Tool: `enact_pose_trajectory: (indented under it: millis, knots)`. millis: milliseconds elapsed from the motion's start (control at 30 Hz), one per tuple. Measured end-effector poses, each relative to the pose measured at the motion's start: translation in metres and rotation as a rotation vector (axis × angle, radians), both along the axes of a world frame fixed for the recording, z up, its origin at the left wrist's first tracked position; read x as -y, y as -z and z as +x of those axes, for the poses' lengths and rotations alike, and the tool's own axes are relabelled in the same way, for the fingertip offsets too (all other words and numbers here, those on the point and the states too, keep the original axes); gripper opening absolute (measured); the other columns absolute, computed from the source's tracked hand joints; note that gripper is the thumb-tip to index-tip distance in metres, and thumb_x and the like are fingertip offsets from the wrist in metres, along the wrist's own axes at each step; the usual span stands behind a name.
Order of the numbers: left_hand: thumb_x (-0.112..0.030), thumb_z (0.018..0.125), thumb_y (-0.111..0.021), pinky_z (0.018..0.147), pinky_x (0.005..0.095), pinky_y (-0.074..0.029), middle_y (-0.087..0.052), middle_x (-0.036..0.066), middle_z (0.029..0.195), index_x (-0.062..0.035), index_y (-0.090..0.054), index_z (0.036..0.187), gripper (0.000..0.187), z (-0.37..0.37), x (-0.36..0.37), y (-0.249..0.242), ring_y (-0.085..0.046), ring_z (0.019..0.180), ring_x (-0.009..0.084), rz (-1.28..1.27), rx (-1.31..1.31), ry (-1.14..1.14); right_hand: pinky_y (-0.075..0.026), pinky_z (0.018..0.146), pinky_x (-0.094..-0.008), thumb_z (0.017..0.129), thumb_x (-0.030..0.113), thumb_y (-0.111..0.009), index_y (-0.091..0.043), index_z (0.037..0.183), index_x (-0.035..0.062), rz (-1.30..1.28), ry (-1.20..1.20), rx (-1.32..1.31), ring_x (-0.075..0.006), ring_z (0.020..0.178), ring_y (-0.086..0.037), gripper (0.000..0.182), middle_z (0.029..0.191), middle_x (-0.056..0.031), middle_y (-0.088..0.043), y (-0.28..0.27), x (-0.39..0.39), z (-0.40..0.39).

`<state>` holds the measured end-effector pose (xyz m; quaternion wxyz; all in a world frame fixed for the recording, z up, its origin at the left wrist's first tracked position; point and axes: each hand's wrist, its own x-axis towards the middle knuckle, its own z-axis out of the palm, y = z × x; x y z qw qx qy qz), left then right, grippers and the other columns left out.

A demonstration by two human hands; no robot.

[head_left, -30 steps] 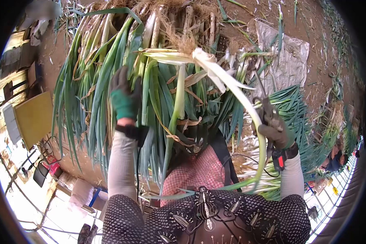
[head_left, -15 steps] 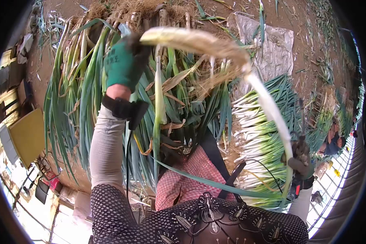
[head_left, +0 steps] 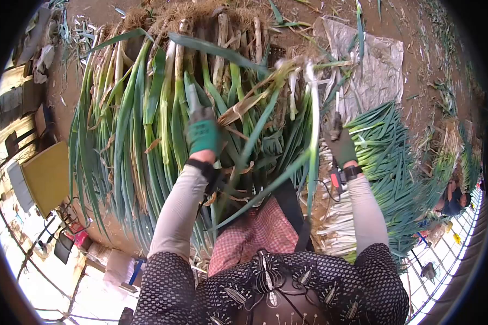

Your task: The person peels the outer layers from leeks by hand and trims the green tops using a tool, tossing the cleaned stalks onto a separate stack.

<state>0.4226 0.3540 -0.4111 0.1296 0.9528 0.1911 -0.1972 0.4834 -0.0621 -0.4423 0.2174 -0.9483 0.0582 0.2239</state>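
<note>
White and green leek [head_left: 314, 114] between two gloved hands, over heaped leeks.

Left hand [head_left: 203, 131]: green and dark glove, back upward, directed away from the body over the leek pile [head_left: 130, 119]; left forearm [head_left: 179, 203] slanting inward from lower left. Fingers blurred; cannot tell whether apart or closed on a leaf. Right hand [head_left: 340, 143]: dark glove, fingers closed around a slender tool [head_left: 338, 101] pointing away from the body; right forearm [head_left: 367, 214] angled slightly inward.

Leek with long axis nearly in line with the view's vertical: pale end far from the body, green leaves toward it, one long leaf trailing obliquely toward lower left. Position: just to the left of the right hand, well apart from the left; contact with the right fingers not discernible. To the right, stacked leeks [head_left: 382, 157] with white ends inward; beyond, a pale sheet [head_left: 382, 67] on bare soil [head_left: 303, 35].
</note>
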Motion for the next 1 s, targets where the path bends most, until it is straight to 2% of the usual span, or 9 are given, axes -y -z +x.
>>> enact_pose_trajectory:
  millis: [267, 367, 467, 567, 667, 700, 800, 900, 1000]
  knots:
    - [-0.026, 0.076, -0.079, 0.098, 0.0448, -0.041, -0.049, 0.02, 0.133, -0.0059, -0.05, 0.131, 0.065, -0.054, -0.018, -0.003, -0.047, 0.121, 0.039, -0.002, 0.51, -0.306, -0.049, 0.057, -0.0226, 0.088, 0.024, -0.07, -0.06, 0.097, 0.0046, 0.94, 0.491, -0.645, -0.0085, 0.063, -0.061, 0.024, 0.08, -0.0022, -0.064, -0.097, -0.16, -0.01]
    - [-0.015, 0.086, -0.07, 0.087, 0.0379, -0.049, -0.053, 0.022, 0.129, -0.002, -0.046, 0.136, 0.056, -0.05, 0.038, -0.067, -0.052, 0.12, 0.0249, -0.889, 0.148, -0.483, -0.048, 0.055, -0.0211, 0.089, 0.025, -0.07, -0.065, 0.094, 0.004, 1.149, 0.494, -0.661, -0.0084, 0.062, -0.061, 0.022, 0.076, -0.0021, -0.065, -0.082, -0.22, 0.014]
    - [-0.02, 0.1, -0.05, 0.078, 0.0301, -0.05, -0.052, 0.009, 0.11, -0.0041, -0.036, 0.146, 0.05, -0.118, 0.076, -0.021, -0.051, 0.098, 0.0185, -1.076, 0.36, -0.13, -0.046, 0.064, -0.0232, 0.091, 0.025, -0.067, -0.064, 0.101, 0.005, 1.37, 0.359, -0.426, -0.0117, 0.072, -0.059, 0.023, 0.087, -0.0041, -0.063, -0.05, -0.268, 0.026]
    - [-0.027, 0.105, -0.039, 0.054, 0.0218, -0.044, -0.045, -0.004, 0.078, -0.0063, -0.046, 0.135, 0.037, -0.078, 0.074, -0.093, -0.049, 0.064, 0.0083, -1.792, 0.116, -0.824, -0.042, 0.094, -0.0303, 0.089, 0.023, -0.068, -0.056, 0.126, 0.0036, 1.603, -0.138, -0.212, -0.0208, 0.107, -0.056, 0.044, 0.122, -0.012, -0.059, 0.013, -0.264, 0.009]
    - [-0.03, 0.102, -0.049, 0.052, 0.0199, -0.038, -0.049, -0.005, 0.08, -0.0049, -0.053, 0.12, 0.031, -0.086, 0.069, -0.086, -0.046, 0.065, 0.0035, -1.564, 0.042, -0.758, -0.045, 0.096, -0.0293, 0.089, 0.02, -0.069, -0.048, 0.136, 0.0025, 1.326, -0.294, -0.301, -0.0178, 0.108, -0.058, 0.054, 0.121, -0.0107, -0.061, -0.021, -0.249, -0.02]
    - [-0.027, 0.1, -0.054, 0.055, 0.0194, -0.039, -0.052, -0.004, 0.083, -0.0028, -0.053, 0.126, 0.036, -0.089, 0.068, -0.086, -0.047, 0.068, 0.0032, -1.518, 0.01, -0.671, -0.047, 0.091, -0.0278, 0.089, 0.018, -0.069, -0.048, 0.133, 0.0018, 1.293, 0.083, -0.763, -0.0144, 0.102, -0.059, 0.051, 0.114, -0.0082, -0.062, -0.067, -0.253, -0.025]
    - [-0.023, 0.096, -0.061, 0.068, 0.0213, -0.044, -0.057, 0.002, 0.088, 0.0001, -0.048, 0.135, 0.047, -0.111, 0.049, -0.057, -0.052, 0.078, 0.0074, -1.214, 0.025, 0.042, -0.048, 0.08, -0.0284, 0.087, 0.016, -0.071, -0.053, 0.117, 0.0019, 1.23, 0.135, -0.513, -0.0109, 0.086, -0.055, 0.037, 0.098, -0.0007, -0.058, -0.073, -0.243, -0.038]
    - [-0.028, 0.086, -0.072, 0.08, 0.0425, -0.051, -0.066, 0.02, 0.097, -0.0005, -0.049, 0.132, 0.058, -0.078, 0.008, -0.064, -0.064, 0.093, 0.0369, -0.532, 0.021, -0.216, -0.046, 0.078, -0.0294, 0.086, 0.014, -0.071, -0.052, 0.118, 0.0002, 0.71, -0.204, -0.186, -0.0107, 0.087, -0.053, 0.04, 0.099, 0.0014, -0.056, -0.109, -0.209, -0.039]
    - [-0.03, 0.079, -0.076, 0.09, 0.047, -0.048, -0.058, 0.024, 0.118, -0.001, -0.052, 0.125, 0.06, -0.06, -0.051, -0.015, -0.057, 0.107, 0.0429, 0.037, 0.336, -0.248, -0.046, 0.081, -0.0282, 0.087, 0.02, -0.07, -0.052, 0.12, -0.0026, 0.953, -0.03, -0.404, -0.0108, 0.089, -0.054, 0.044, 0.1, -0.0021, -0.058, -0.084, -0.175, -0.077]
